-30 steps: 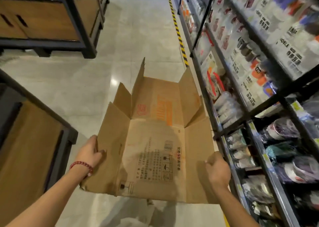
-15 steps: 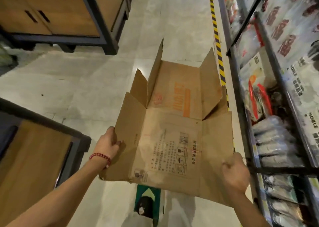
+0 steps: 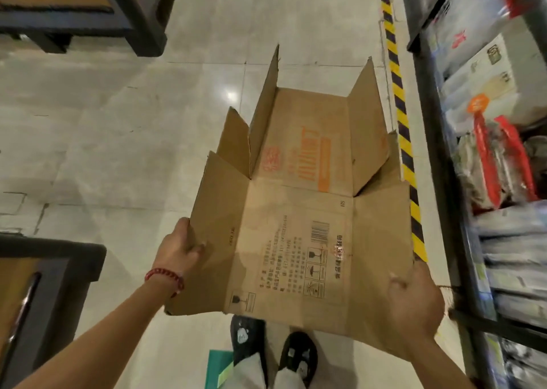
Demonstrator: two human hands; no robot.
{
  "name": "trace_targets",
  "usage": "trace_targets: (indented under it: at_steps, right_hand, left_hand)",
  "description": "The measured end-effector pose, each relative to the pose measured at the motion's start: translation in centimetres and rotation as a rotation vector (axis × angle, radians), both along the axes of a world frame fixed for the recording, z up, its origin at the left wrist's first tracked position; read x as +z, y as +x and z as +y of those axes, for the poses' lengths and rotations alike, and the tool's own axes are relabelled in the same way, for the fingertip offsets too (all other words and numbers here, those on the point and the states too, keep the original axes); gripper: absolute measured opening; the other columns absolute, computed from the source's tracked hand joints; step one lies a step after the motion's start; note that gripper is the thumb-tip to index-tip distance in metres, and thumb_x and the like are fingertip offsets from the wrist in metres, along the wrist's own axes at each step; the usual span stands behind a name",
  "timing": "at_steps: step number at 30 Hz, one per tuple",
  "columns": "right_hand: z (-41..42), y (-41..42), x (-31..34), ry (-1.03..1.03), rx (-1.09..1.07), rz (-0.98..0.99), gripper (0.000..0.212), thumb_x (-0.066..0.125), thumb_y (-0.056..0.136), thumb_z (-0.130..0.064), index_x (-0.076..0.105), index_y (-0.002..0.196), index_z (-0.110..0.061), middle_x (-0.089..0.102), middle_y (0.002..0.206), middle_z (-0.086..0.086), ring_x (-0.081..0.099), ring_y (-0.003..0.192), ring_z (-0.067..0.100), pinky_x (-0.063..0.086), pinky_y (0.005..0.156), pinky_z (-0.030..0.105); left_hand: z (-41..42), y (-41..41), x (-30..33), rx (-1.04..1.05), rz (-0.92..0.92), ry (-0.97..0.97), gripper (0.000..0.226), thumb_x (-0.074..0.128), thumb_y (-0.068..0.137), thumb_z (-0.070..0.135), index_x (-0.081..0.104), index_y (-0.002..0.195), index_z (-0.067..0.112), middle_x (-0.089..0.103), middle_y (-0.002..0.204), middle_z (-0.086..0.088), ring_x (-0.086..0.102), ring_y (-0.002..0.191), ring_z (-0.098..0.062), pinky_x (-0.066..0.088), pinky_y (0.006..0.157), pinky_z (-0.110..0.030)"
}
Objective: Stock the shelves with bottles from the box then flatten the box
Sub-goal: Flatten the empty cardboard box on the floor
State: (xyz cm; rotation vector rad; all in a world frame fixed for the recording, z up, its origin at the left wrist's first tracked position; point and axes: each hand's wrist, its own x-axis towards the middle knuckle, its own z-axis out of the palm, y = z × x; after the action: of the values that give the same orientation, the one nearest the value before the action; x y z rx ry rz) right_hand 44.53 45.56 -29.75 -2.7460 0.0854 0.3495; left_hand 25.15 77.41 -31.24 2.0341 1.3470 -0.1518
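A brown cardboard box (image 3: 299,220), opened out nearly flat, is held in the air in front of me with its printed side up. Its far flaps stick up at angles. My left hand (image 3: 177,249) grips the box's left edge, thumb on top. My right hand (image 3: 414,305) grips the near right corner, fingers curled over the edge. No bottles are inside or on the box. Shelves (image 3: 438,163) on the right hold packaged goods (image 3: 497,163); I cannot make out bottles among them.
A black-and-yellow striped line (image 3: 398,92) runs along the floor by the shelf base. Wooden cabinets with dark frames stand at top left (image 3: 124,7) and lower left (image 3: 53,288). My feet in dark shoes (image 3: 275,347) show below the box, beside a green mat (image 3: 217,368).
The view has tilted further down, bringing my feet into sight. The box stays in both hands and has shifted right and lower in view, lying a little flatter.
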Motion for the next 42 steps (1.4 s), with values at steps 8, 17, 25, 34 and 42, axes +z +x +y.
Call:
trace_targets:
  at_steps: [8, 17, 25, 34, 42]
  right_hand:
    - [-0.3, -1.9, -12.3, 0.013, -0.033, 0.125, 0.023, 0.048, 0.085, -0.032, 0.045, 0.089, -0.009, 0.051, 0.076, 0.012, 0.044, 0.067, 0.029, 0.038, 0.068, 0.036]
    - [0.8, -0.9, -21.9, 0.083, -0.064, 0.095, 0.024, 0.051, 0.089, -0.032, 0.046, 0.089, -0.009, 0.050, 0.074, 0.007, 0.045, 0.058, 0.021, 0.038, 0.062, 0.033]
    - [1.3, 1.0, -28.4, 0.185, -0.093, 0.121, 0.010, 0.053, 0.092, -0.014, 0.049, 0.096, -0.006, 0.057, 0.082, 0.011, 0.055, 0.074, 0.033, 0.046, 0.067, 0.040]
    - [0.4, 2.7, -35.8, 0.103, -0.305, 0.219, 0.023, 0.056, 0.088, -0.021, 0.049, 0.100, -0.002, 0.056, 0.092, 0.015, 0.051, 0.083, 0.035, 0.038, 0.069, 0.036]
    - [-2.4, 3.5, -39.5, 0.062, -0.307, 0.206, 0.040, 0.059, 0.088, -0.038, 0.051, 0.108, -0.004, 0.058, 0.104, 0.018, 0.054, 0.096, 0.040, 0.038, 0.071, 0.038]
  left_hand:
    - [0.5, 0.7, -11.6, -0.137, 0.104, -0.116, 0.028, 0.061, 0.089, 0.017, 0.042, 0.108, 0.011, 0.056, 0.098, -0.005, 0.056, 0.085, -0.024, 0.046, 0.074, -0.034]
    - [1.6, 2.0, -20.8, -0.075, 0.113, -0.113, 0.028, 0.062, 0.089, 0.016, 0.042, 0.108, 0.013, 0.052, 0.098, -0.001, 0.053, 0.085, -0.022, 0.046, 0.075, -0.036]
    - [3.7, 3.9, -27.4, -0.046, 0.056, -0.084, 0.026, 0.064, 0.087, 0.017, 0.042, 0.101, 0.014, 0.055, 0.096, -0.005, 0.052, 0.083, -0.026, 0.043, 0.072, -0.037]
    - [6.1, 2.7, -35.2, 0.082, 0.166, -0.089, 0.047, 0.073, 0.079, 0.024, 0.049, 0.114, 0.004, 0.059, 0.111, -0.019, 0.055, 0.098, -0.035, 0.043, 0.078, -0.041]
    - [8.1, 1.6, -38.1, 0.211, 0.115, -0.272, 0.048, 0.074, 0.078, 0.005, 0.050, 0.119, -0.003, 0.059, 0.117, -0.024, 0.057, 0.105, -0.037, 0.047, 0.087, -0.046]
